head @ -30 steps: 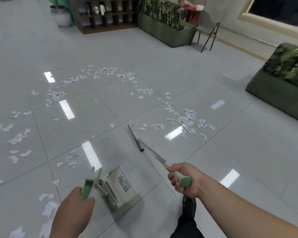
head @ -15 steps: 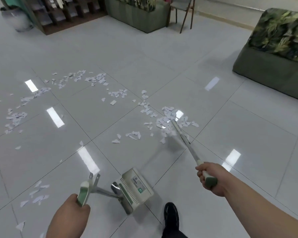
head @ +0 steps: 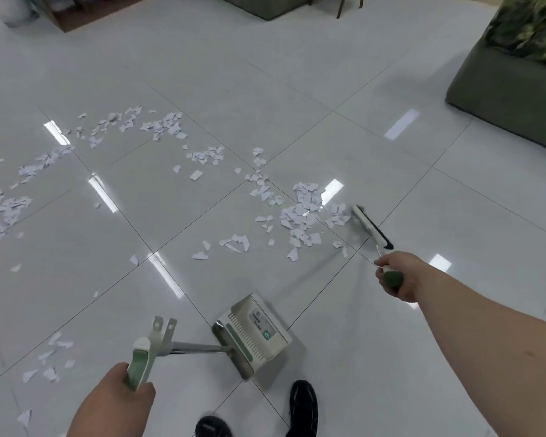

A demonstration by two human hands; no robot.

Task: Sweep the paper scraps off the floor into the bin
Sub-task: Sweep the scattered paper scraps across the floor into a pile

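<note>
Glossy grey tiled floor (head: 297, 89), green sofa (head: 511, 96) right, light reflections

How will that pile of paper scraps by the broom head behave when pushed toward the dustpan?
The paper scraps look thin and light, so they will probably slide easily over the glossy tile floor. Loose and separate, some will likely slip around the narrow broom head or flutter instead of moving together.

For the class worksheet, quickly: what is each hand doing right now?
Left hand: closed on the dustpan handle.
Right hand: closed on the broom handle.
</note>
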